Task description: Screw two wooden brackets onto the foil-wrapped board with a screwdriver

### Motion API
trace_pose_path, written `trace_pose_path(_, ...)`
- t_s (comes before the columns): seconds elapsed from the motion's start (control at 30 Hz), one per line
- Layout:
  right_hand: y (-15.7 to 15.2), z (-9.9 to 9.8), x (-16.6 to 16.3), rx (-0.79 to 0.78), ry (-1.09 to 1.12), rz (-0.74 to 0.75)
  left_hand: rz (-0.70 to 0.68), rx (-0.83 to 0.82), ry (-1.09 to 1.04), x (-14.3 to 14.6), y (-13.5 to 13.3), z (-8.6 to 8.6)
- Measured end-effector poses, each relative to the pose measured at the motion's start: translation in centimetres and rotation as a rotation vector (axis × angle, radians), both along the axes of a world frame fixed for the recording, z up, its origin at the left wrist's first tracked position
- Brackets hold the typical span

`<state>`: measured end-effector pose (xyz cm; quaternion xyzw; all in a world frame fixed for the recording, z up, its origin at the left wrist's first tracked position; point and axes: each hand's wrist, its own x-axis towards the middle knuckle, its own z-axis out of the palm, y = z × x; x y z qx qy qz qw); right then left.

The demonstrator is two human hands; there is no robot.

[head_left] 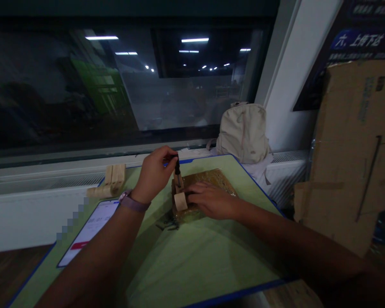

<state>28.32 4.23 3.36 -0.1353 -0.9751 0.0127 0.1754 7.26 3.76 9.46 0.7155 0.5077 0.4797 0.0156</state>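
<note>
My left hand (158, 171) is closed around the black handle of a screwdriver (177, 166), held upright with its shaft pointing down. The tip meets a pale wooden piece (181, 202) with a rounded near end. My right hand (211, 200) grips that piece from the right side, its fingertips partly hidden behind the wood. Beneath them lies a brown package (218, 176) wrapped in shiny clear film. Several small dark screws (170, 226) lie on the green tabletop (192, 256) by the package's near left corner.
Light wooden parts (115, 177) are stacked at the table's far left corner. A phone (91, 229) with a lit screen lies under my left forearm. A beige backpack (244, 132) leans by the window, and large cardboard (349, 162) stands to the right.
</note>
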Motion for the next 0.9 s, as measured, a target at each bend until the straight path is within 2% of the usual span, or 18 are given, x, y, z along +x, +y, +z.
trace_pose_path(0.1, -0.01, 0.0, 0.05, -0.005, -0.006, 0.002, -0.023, -0.011, -0.012, 0.01, -0.03, -0.06)
trace_pose_path(0.3, 0.16, -0.38, 0.09, -0.003, 0.028, 0.014, -0.006, 0.096, 0.034, 0.17, -0.16, 0.26)
trace_pose_path(0.5, 0.03, -0.23, 0.11, -0.008, 0.033, 0.006, -0.026, 0.067, 0.055, -0.17, -0.12, 0.46)
trace_pose_path(0.7, 0.01, -0.15, 0.17, -0.027, 0.013, -0.003, 0.022, 0.091, 0.106, 0.53, -0.59, 0.66)
trace_pose_path(0.9, 0.1, -0.17, 0.19, -0.032, 0.029, 0.012, 0.073, 0.019, 0.089, 0.1, -0.52, 0.62)
